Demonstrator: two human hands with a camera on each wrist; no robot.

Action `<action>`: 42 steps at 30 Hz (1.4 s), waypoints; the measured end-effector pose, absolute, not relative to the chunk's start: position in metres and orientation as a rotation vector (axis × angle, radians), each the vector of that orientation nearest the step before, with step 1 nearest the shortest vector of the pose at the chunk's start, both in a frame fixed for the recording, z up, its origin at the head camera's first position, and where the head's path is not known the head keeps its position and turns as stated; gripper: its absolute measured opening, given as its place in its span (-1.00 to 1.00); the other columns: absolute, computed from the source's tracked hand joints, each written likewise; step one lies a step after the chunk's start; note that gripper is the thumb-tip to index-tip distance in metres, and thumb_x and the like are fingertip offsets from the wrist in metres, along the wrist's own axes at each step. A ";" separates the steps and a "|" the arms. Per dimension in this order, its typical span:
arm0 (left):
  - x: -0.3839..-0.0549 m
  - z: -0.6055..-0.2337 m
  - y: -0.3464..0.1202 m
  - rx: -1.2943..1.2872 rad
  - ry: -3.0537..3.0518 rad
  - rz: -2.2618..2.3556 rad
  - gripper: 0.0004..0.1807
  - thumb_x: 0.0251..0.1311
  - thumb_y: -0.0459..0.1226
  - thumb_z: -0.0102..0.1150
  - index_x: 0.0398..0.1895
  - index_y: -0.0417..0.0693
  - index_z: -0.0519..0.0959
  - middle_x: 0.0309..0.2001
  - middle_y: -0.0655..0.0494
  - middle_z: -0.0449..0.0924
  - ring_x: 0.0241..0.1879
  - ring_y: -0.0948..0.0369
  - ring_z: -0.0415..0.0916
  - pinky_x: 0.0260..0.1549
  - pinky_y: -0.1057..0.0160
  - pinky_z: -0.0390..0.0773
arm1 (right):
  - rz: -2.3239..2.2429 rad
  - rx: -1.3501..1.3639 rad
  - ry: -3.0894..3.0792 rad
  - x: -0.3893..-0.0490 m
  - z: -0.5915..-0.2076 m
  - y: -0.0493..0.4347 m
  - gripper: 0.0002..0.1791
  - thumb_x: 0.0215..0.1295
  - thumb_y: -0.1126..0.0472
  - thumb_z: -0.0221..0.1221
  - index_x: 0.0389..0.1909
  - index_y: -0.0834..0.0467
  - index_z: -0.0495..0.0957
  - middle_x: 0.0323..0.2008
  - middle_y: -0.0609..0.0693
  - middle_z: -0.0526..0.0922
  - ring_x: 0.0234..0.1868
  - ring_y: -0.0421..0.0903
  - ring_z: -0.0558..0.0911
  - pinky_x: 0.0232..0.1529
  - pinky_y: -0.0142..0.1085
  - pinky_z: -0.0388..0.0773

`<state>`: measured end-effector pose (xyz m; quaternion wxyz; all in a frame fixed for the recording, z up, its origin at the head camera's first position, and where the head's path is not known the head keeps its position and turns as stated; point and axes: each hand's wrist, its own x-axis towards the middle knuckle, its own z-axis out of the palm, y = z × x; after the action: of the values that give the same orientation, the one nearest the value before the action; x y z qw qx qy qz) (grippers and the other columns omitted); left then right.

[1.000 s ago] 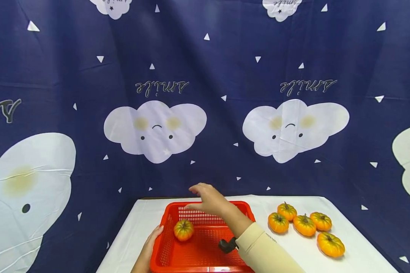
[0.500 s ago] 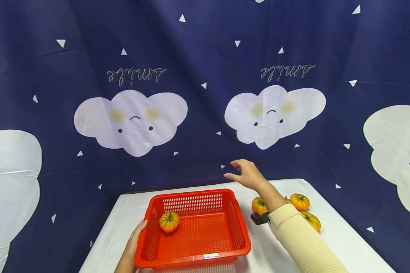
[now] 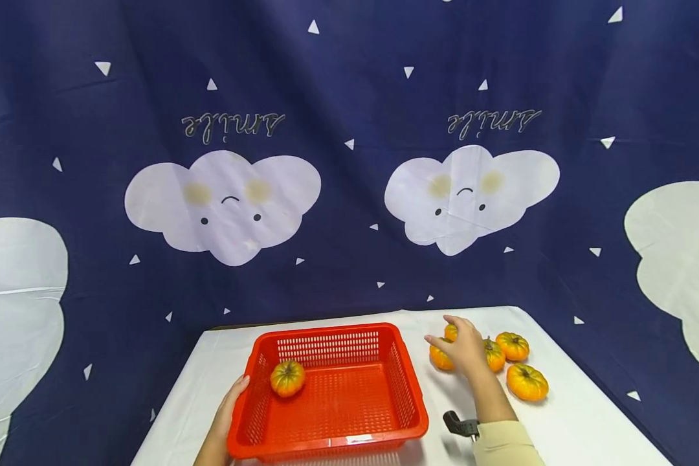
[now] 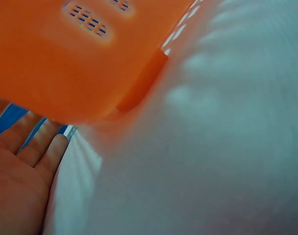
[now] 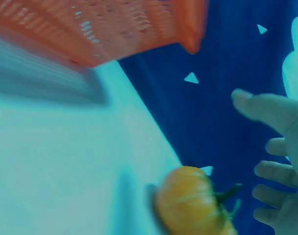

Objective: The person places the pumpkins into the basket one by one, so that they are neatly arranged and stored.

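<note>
We seem to be reaching, our right hand (image 3: 467,349) spread and empty by the pumpkins (image 3: 494,355) right of the basket (image 3: 340,396), our left hand (image 3: 224,417) uncurled against its left side; gripping one seems called for.

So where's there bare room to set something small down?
Inside the red plastic basket, right of its lone pumpkin. On the white tablecloth, the strip left of the basket, beyond the left hand, and the patch between the sleeve and the cloth's right edge. Crowded: farther back there, five pumpkins cluster near the right hand.
</note>
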<state>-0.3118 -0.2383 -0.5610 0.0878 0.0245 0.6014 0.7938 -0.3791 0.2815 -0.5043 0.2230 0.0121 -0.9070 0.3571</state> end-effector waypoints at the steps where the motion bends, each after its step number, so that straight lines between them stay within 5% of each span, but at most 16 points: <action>1: -0.311 -0.563 -0.238 0.084 1.800 2.365 -0.19 0.64 0.00 -0.13 0.69 -0.17 -0.16 0.59 -0.30 -0.03 0.40 -0.14 0.21 0.20 -0.09 0.50 | 0.985 0.013 -2.488 -0.375 -0.510 0.281 -0.12 0.14 -0.03 0.59 0.35 0.36 0.49 0.30 0.43 0.48 0.34 0.39 0.41 0.37 0.27 0.25; 5: -0.310 -0.567 -0.237 0.157 1.781 2.361 -0.23 0.69 -0.06 -0.27 0.68 -0.27 -0.25 0.55 -0.30 0.01 0.38 -0.07 0.23 0.24 0.00 0.43 | 0.963 -0.018 -2.381 -0.368 -0.524 0.278 -0.07 -0.01 0.09 0.68 0.34 0.38 0.49 0.29 0.44 0.47 0.31 0.41 0.41 0.33 0.30 0.28; 9: -0.310 -0.564 -0.237 0.137 1.693 2.360 -0.21 0.69 0.08 -0.39 0.70 -0.17 -0.29 0.53 -0.25 0.05 0.32 0.00 0.30 0.26 -0.03 0.40 | 0.963 -0.003 -2.333 -0.370 -0.530 0.276 -0.06 -0.06 0.14 0.69 0.33 0.39 0.48 0.26 0.45 0.47 0.28 0.43 0.41 0.33 0.30 0.28; 16: -0.308 -0.558 -0.236 0.126 1.780 2.374 -0.24 0.69 0.05 -0.33 0.70 -0.17 -0.18 0.58 -0.30 -0.03 0.37 -0.05 0.24 0.25 -0.01 0.41 | 0.995 -0.086 -2.412 -0.375 -0.548 0.276 -0.08 -0.09 0.15 0.69 0.28 0.41 0.49 0.21 0.49 0.48 0.27 0.47 0.42 0.34 0.27 0.29; 26: -0.310 -0.559 -0.235 0.067 1.746 2.423 -0.28 0.67 0.02 -0.26 0.69 -0.13 -0.09 0.48 -0.24 0.21 0.29 -0.04 0.36 0.19 -0.06 0.49 | 0.993 -0.073 -2.416 -0.379 -0.554 0.275 -0.09 -0.14 0.27 0.67 0.28 0.43 0.49 0.20 0.50 0.50 0.25 0.48 0.44 0.33 0.28 0.28; 42: -0.311 -0.560 -0.236 0.162 1.770 2.398 -0.26 0.69 0.02 -0.35 0.70 -0.15 -0.19 0.60 -0.29 -0.08 0.40 -0.04 0.19 0.27 0.02 0.39 | 0.994 -0.093 -2.400 -0.379 -0.556 0.274 -0.10 -0.13 0.30 0.61 0.30 0.43 0.47 0.17 0.45 0.54 0.23 0.41 0.47 0.31 0.25 0.32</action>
<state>-0.3108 -0.2358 -0.5600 0.0783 0.0541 0.5913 0.8008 -0.3789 0.2736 -0.5556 0.2680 -0.0344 -0.8895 0.3684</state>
